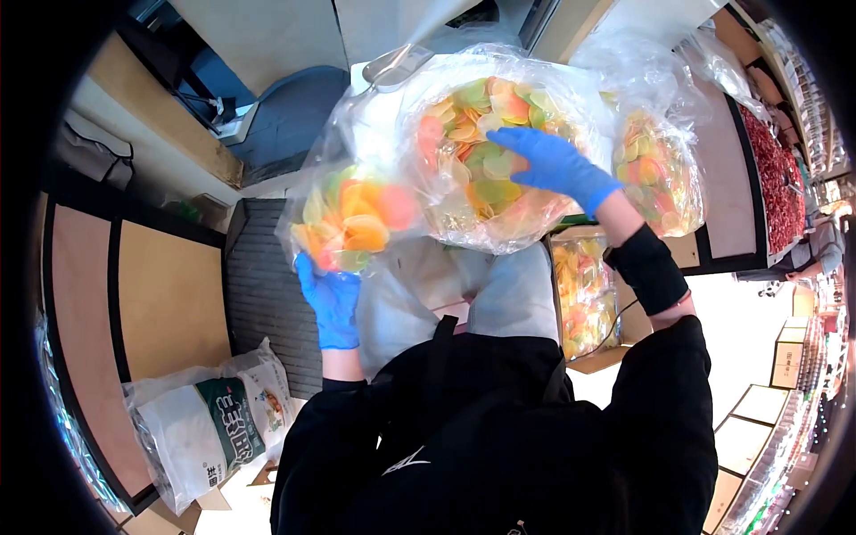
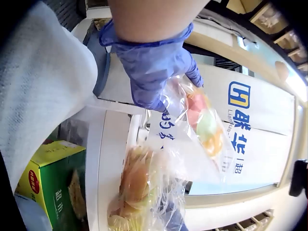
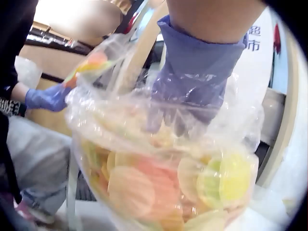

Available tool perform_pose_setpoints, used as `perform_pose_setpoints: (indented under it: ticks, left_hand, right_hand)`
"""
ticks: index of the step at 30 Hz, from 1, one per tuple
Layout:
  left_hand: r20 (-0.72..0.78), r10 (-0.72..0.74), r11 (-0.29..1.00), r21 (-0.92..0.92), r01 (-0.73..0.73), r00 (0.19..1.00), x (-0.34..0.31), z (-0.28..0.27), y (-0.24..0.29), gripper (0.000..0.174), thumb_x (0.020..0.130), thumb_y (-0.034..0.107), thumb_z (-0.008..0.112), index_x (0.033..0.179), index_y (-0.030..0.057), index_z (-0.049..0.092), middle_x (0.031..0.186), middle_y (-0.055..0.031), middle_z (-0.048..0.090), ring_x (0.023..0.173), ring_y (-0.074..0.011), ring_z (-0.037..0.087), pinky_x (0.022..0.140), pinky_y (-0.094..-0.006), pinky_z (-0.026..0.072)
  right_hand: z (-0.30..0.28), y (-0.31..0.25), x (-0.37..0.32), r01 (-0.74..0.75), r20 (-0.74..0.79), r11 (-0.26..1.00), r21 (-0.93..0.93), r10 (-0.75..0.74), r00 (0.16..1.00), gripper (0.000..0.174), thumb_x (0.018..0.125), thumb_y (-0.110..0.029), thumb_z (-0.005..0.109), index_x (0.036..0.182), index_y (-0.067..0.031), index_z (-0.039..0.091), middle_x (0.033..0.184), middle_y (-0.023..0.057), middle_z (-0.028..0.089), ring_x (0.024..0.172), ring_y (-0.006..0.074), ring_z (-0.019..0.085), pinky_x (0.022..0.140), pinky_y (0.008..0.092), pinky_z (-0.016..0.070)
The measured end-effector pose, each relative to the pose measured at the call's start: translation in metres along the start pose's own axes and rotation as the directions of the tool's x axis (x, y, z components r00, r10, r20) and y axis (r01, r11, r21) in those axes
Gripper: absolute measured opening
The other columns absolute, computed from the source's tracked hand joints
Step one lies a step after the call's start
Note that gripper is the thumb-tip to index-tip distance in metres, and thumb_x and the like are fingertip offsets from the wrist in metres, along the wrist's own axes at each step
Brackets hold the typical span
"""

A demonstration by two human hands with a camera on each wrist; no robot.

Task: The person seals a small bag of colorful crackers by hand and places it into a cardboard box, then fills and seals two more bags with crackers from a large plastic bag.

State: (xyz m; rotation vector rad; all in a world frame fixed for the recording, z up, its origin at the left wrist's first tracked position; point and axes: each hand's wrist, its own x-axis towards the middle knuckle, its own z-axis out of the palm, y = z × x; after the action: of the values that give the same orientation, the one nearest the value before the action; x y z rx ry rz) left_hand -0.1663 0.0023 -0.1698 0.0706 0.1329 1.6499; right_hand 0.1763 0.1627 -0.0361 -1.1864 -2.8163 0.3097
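My left hand (image 1: 332,305) (image 2: 154,70) grips the edge of a small clear bag (image 1: 357,218) (image 2: 204,122) holding thin round orange, pink, green and yellow pieces. A large clear bag (image 1: 426,192) (image 3: 139,192) of similar pieces stands on the white surface to its right, with its mouth spread. Over that mouth is my right hand (image 1: 563,168) (image 3: 195,84), fingers extended down among the upper pieces. Plastic film partly covers its fingertips in the right wrist view.
A metal scoop (image 1: 397,67) lies behind the small bag. Another bag of pieces (image 1: 655,169) stands at the right, above a box with bagged pieces (image 1: 584,294). A white and green package (image 1: 214,432) is at lower left. Red goods (image 1: 774,178) fill a bin at far right.
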Motion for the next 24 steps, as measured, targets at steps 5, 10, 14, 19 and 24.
perform_pose_setpoints:
  ticks: [5, 10, 14, 19, 24]
  left_hand:
    - [-0.024, 0.084, 0.996, 0.037, -0.084, 0.996, -0.006, 0.006, 0.008, 0.063, 0.087, 0.035, 0.057, 0.141, 0.0133, 0.033, 0.143, -0.0104, 0.034, 0.128, -0.0289, 0.037, 0.105, -0.0475, 0.0329]
    - [0.015, 0.082, 0.996, 0.022, -0.082, 0.997, -0.01, 0.006, 0.01, 0.063, 0.088, 0.032, 0.058, 0.141, 0.0099, 0.031, 0.143, -0.0106, 0.035, 0.127, -0.0268, 0.039, 0.105, -0.0427, 0.0346]
    - [-0.01, 0.073, 0.997, 0.012, -0.073, 0.997, -0.013, 0.006, 0.006, 0.063, 0.087, 0.031, 0.058, 0.14, 0.0101, 0.032, 0.142, -0.0103, 0.036, 0.127, -0.0265, 0.039, 0.105, -0.0425, 0.0351]
    - [-0.106, 0.073, 0.993, 0.098, -0.063, 0.992, -0.011, 0.005, -0.006, 0.063, 0.086, 0.035, 0.059, 0.14, 0.0135, 0.034, 0.142, -0.0104, 0.036, 0.128, -0.0316, 0.037, 0.104, -0.051, 0.0343]
    - [-0.101, 0.003, 0.995, 0.104, 0.007, 0.995, -0.012, 0.005, -0.011, 0.06, 0.086, 0.035, 0.059, 0.138, 0.0127, 0.036, 0.139, -0.0101, 0.04, 0.126, -0.0308, 0.04, 0.102, -0.0501, 0.0365]
  right_hand:
    - [0.036, 0.008, 0.033, 0.108, -0.149, 0.987, -0.12, -0.125, 0.981, 0.059, 0.078, -0.02, 0.064, 0.133, -0.0134, 0.043, 0.124, 0.0138, 0.052, 0.117, 0.0312, 0.047, 0.096, 0.0392, 0.0416]
    - [0.047, 0.013, 0.082, 0.092, -0.049, 0.975, -0.202, -0.104, 0.993, 0.04, 0.074, -0.021, 0.067, 0.111, -0.01, 0.057, 0.104, 0.0096, 0.059, 0.101, 0.0306, 0.054, 0.086, 0.0402, 0.0453]
    - [0.053, 0.015, 0.086, 0.15, -0.049, 0.969, -0.197, -0.162, 0.986, 0.033, 0.072, -0.023, 0.068, 0.102, -0.0091, 0.06, 0.093, 0.0094, 0.061, 0.087, 0.0305, 0.058, 0.08, 0.04, 0.0472]
    - [0.036, 0.006, 0.081, 0.173, 0.065, 0.954, -0.245, -0.161, 0.985, 0.033, 0.074, -0.026, 0.067, 0.102, -0.0094, 0.062, 0.09, 0.0111, 0.062, 0.086, 0.0305, 0.06, 0.078, 0.0396, 0.0483]
    - [0.011, 0.014, 0.057, 0.021, -0.161, 0.998, 0.063, -0.01, 0.987, 0.035, 0.076, -0.026, 0.07, 0.105, -0.0077, 0.064, 0.097, 0.0117, 0.065, 0.088, 0.0244, 0.062, 0.077, 0.0333, 0.0491]
